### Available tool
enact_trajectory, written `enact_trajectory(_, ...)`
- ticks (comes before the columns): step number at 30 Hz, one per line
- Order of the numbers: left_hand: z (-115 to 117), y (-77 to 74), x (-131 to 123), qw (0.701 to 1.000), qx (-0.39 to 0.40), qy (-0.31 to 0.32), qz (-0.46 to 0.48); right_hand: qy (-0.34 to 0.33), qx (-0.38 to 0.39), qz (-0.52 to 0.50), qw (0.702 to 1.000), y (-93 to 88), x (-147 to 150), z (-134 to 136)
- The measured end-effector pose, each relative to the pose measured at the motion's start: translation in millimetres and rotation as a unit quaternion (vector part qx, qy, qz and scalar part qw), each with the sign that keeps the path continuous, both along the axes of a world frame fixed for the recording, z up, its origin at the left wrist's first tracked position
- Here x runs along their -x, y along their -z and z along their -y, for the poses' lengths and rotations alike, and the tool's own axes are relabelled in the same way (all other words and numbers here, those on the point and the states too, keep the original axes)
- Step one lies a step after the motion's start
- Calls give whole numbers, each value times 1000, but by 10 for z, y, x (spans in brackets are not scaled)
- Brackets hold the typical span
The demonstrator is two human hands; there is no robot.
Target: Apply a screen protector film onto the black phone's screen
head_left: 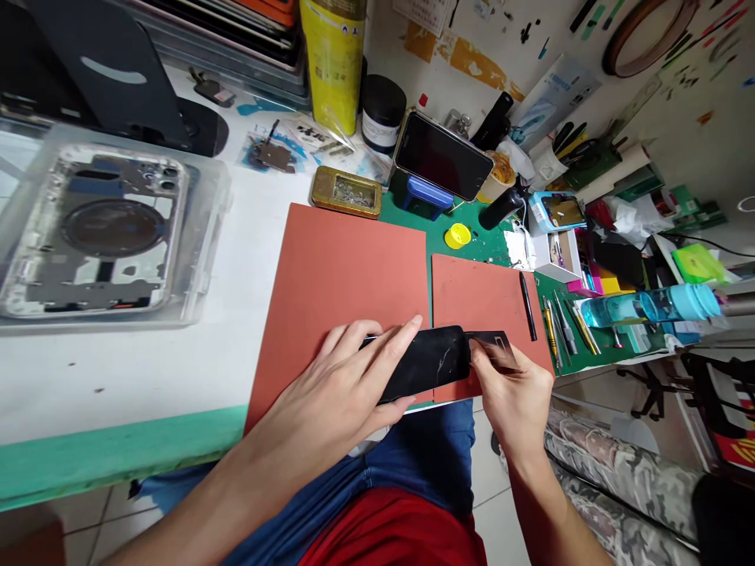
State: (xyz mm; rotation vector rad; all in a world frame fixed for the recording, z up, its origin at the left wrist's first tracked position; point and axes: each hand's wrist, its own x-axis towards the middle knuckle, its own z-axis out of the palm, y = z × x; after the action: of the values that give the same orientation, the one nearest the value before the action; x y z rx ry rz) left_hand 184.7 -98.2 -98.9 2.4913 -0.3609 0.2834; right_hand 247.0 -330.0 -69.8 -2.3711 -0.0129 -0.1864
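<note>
Phone [425, 368] over near edge of red mats [354, 267], left fingers [396, 350] grasping its long sides, right fingers [484, 371] pinching a thin dark strip [489, 338] at its end. Probably light, stiff, slick; glass likely fragile, so best gripped by the edges.

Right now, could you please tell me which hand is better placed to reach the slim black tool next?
Probably the right hand: it is nearer the slim black tool, though it holds a thin dark card; the left hand grips the phone.
</note>
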Motion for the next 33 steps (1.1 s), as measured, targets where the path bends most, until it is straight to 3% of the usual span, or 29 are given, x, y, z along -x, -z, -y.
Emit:
enact_trajectory(13,-6,28,2,1000,10,-1,-23,1,15,-1,1000,38,18,9)
enact_trajectory(16,-38,42,-9,1000,15,14,-7,-30,-28,-20,999,18,146,84)
enact_trajectory(20,-139,55,29,999,21,23,-9,-65,-95,7,993,-105,215,399)
enact_trajectory(22,-194,75,66,1000,19,17,-3,-52,-81,75,993,-182,-13,549)
enact_trajectory(25,-244,124,105,1000,17,7,24,-39,-37,138,989,-266,-783,570)
enact_trajectory(30,-240,157,103,998,-7,8,58,-46,48,95,993,-180,-2269,62)
enact_trajectory(33,-219,119,103,996,-20,12,82,-25,37,70,997,-59,-2653,-213)
